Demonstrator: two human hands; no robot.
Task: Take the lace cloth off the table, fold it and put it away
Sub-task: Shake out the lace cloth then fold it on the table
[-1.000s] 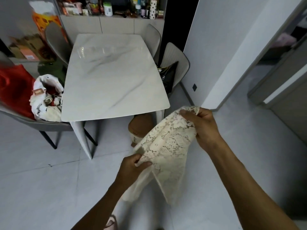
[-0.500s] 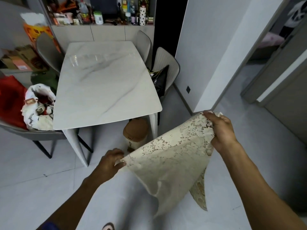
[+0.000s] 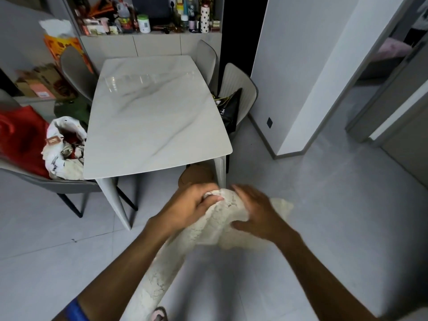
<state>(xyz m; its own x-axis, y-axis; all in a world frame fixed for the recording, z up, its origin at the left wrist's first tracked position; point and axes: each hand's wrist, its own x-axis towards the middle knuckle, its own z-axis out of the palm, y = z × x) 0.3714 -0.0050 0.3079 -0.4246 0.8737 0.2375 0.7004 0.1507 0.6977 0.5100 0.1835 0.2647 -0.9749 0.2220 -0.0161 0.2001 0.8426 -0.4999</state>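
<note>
The cream lace cloth (image 3: 215, 224) is bunched between both hands in front of the white marble table (image 3: 152, 117), below its near right corner. My left hand (image 3: 190, 207) grips the cloth's upper edge with curled fingers. My right hand (image 3: 254, 212) holds the cloth from the right, its fingers wrapped over the folded top; the hand is blurred. A long tail of the cloth hangs down under my left forearm toward the floor.
Grey chairs stand around the table; the left chair (image 3: 46, 184) carries a red cloth and a white bag (image 3: 64, 149), and another (image 3: 238, 96) holds a black bag. A brown bin (image 3: 196, 177) sits under the table corner. A cluttered sideboard (image 3: 150, 40) stands behind. A wall corner (image 3: 289, 154) juts out on the right.
The cloth was stretched wide between my hands half a second ago; now my hands have come together and the cloth is doubled over and bunched between them.
</note>
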